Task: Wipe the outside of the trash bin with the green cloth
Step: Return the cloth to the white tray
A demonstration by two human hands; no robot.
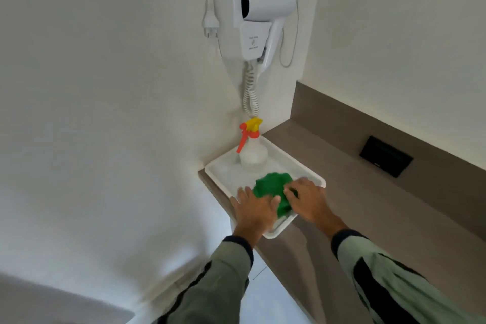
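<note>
A crumpled green cloth (272,187) lies in a white tray (226,173) on a brown counter ledge. My left hand (253,209) rests flat over the tray's near corner, fingers spread, its thumb touching the cloth's left side. My right hand (306,198) lies on the cloth's right side with fingers curled onto the fabric; whether it grips the cloth is unclear. No trash bin is in view.
A white spray bottle (252,154) with an orange and yellow trigger stands at the tray's far end. Above it a white hair dryer (259,13) hangs on the wall with a coiled cord. The counter (368,205) runs to the right, with a black plate (385,156) on its backsplash.
</note>
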